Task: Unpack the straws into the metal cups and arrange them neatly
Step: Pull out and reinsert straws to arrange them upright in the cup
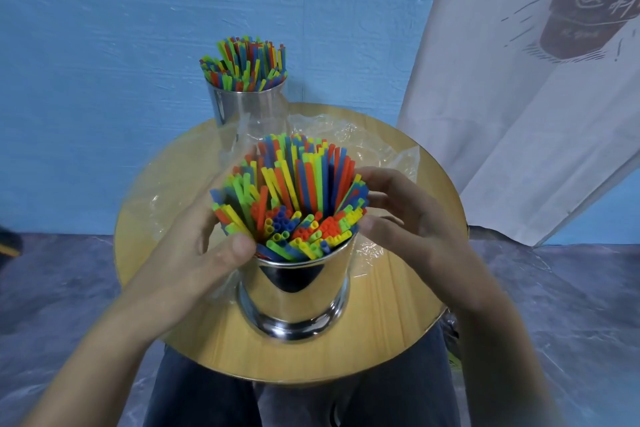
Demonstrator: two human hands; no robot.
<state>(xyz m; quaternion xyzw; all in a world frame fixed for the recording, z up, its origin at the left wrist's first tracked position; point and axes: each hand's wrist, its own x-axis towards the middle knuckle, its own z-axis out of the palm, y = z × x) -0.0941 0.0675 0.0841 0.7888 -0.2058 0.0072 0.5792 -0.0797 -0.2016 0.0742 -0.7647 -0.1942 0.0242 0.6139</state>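
Observation:
A shiny metal cup (294, 295) stands near the front of the round wooden table (398, 333), packed with colourful straws (294, 198) that fan outward. My left hand (207, 246) cups the left side of the bundle, thumb pressed at the rim. My right hand (408, 222) curls round the right side of the straws, fingertips touching them. A second metal cup (242, 107) full of straws (246, 62) stands at the table's far edge.
Crumpled clear plastic wrapping (363, 142) lies on the table behind and around the near cup. A blue wall is behind, a white printed banner (519, 97) hangs at the right. My knees sit under the table's front edge.

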